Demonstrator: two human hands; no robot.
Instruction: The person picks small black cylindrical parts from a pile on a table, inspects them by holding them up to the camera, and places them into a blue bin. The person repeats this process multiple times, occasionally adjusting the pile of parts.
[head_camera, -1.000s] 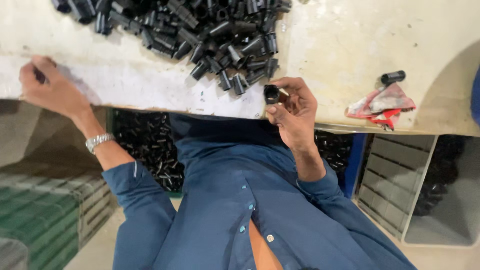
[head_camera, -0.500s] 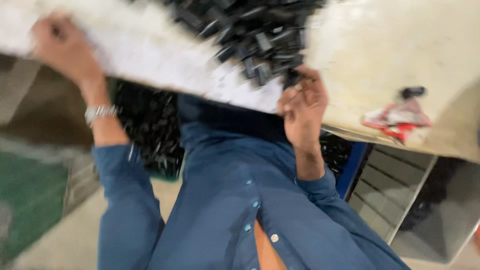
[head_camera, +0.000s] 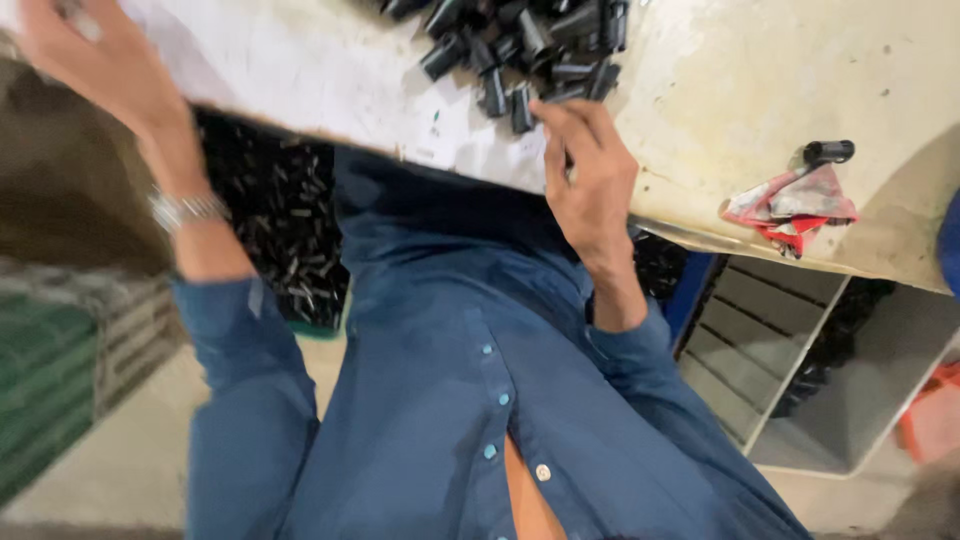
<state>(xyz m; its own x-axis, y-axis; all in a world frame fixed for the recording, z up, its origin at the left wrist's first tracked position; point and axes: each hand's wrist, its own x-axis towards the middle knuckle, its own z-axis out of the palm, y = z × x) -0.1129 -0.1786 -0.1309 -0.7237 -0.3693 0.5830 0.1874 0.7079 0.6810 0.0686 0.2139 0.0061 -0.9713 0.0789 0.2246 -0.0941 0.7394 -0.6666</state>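
Where a second ago the right hand (head_camera: 588, 185) held one small black cylinder pinched at the table's near edge, its fingers (head_camera: 560, 125) now reach flat into the lower fringe of the heap of black cylindrical parts (head_camera: 520, 45) at top centre, fingertips touching the nearest pieces. Whether anything sits in that grip I cannot tell: the fingers curl loosely, the palm faces away, and the frame is blurred by head motion. The part it held earlier is no longer visible apart from the heap, so I judge it either put back or hidden under the fingers, and a fresh pick seems under way.

The left hand (head_camera: 95, 60), in the upper left corner, has stayed on the table's edge through all three pictures; its fingers run out of frame and are smeared, so its grip cannot be read either. One metal wristwatch (head_camera: 185, 210) sits on that wrist.

Counting outward: two hands; one heap, with roughly fifteen to twenty pieces showing and more cut off by the top edge; one lone black cylinder (head_camera: 828, 152) at the right, well apart from the heap and touching one crumpled red-and-white wrapper (head_camera: 795, 205); one pale worn table (head_camera: 760, 70). Below it, one dark bin of similar parts (head_camera: 280, 230) at left and one white slatted crate (head_camera: 800, 370) at lower right.
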